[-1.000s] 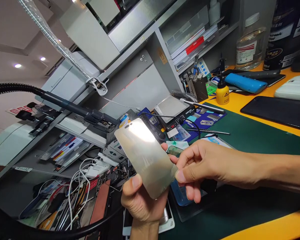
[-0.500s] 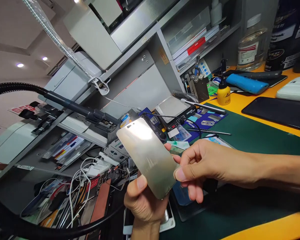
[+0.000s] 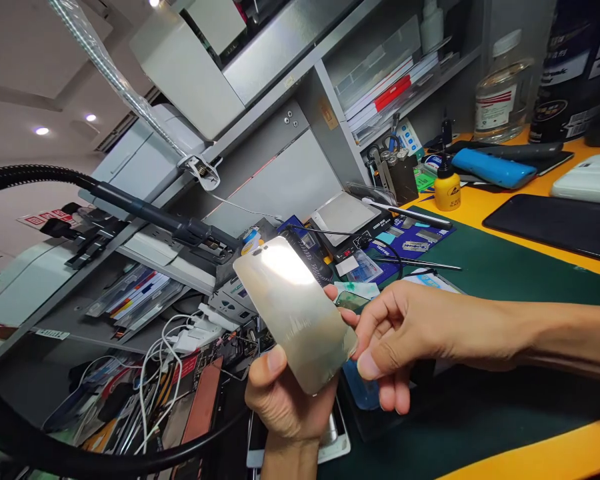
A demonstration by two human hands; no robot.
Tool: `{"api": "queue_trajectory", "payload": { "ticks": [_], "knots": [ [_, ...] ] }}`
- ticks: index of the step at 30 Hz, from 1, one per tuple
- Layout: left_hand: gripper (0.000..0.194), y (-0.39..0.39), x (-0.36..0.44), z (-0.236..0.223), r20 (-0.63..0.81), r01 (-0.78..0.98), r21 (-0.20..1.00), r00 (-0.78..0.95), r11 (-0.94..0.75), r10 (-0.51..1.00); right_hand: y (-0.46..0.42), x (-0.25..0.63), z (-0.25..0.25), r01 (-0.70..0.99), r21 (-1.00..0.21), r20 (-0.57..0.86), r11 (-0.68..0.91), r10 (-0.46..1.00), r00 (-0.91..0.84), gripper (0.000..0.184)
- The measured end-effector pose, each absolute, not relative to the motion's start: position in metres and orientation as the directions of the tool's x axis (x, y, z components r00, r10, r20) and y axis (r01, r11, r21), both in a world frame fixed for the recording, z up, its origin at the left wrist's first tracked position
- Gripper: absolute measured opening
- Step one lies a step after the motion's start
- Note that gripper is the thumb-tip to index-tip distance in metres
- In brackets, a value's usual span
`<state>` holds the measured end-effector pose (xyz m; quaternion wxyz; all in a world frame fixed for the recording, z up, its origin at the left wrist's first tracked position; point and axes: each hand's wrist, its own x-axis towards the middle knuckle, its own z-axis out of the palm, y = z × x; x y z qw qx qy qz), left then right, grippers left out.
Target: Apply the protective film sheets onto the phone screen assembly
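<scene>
My left hand [image 3: 285, 400] grips a thin, shiny, silvery phone-sized panel [image 3: 300, 327] with rounded corners and small dark cutouts at its top end. The thumb presses its left edge and fingertips show past its right edge. Light glares off the upper half, and fine streaks mark the middle. Close beside the panel's lower right edge, my right hand [image 3: 400, 340] is closed with thumb and forefinger pinched. What lies in that pinch, if anything, is too small to make out. Below the hands lies a white-framed device [image 3: 337, 450], partly covered by my left wrist.
A green mat [image 3: 520, 267] covers the orange bench. Around it are a heating plate [image 3: 347, 217], a yellow bottle [image 3: 447, 190], a dark phone [image 3: 555, 227] and a blue-handled object [image 3: 495, 167]. A black arm [image 3: 145, 207] reaches in from the left, above tangled white cables [image 3: 165, 353].
My right hand has shifted slightly right and down, its thumb now off the panel's edge. The panel has tilted a little in my left hand, and the left thumb has moved slightly left.
</scene>
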<state>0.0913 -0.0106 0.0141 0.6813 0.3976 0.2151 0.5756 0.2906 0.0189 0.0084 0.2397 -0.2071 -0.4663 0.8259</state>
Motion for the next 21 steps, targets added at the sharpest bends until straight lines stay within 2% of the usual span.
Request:
{"api": "queue_trajectory", "payload": {
  "ticks": [5, 10, 21],
  "knots": [
    [0.058, -0.0107, 0.0967, 0.0096, 0.191, -0.622, 0.783, 0.232, -0.006, 0.954, 0.0191, 0.2891, 0.0074, -0.202, -0.879, -0.132, -0.432, 0.628, -0.767, 0.034],
    [0.058, -0.0096, 0.0959, 0.0105, 0.206, -0.664, 0.745, 0.323, 0.066, 0.924, 0.0189, 0.2901, 0.0082, -0.198, -0.893, -0.122, -0.405, 0.640, -0.759, 0.035],
    [0.058, -0.0107, 0.0929, 0.0155, 0.184, -0.677, 0.730, 0.329, 0.096, 0.926, 0.0210, 0.2924, 0.0083, -0.222, -0.870, -0.064, -0.440, 0.548, -0.834, 0.030]
  ]
}}
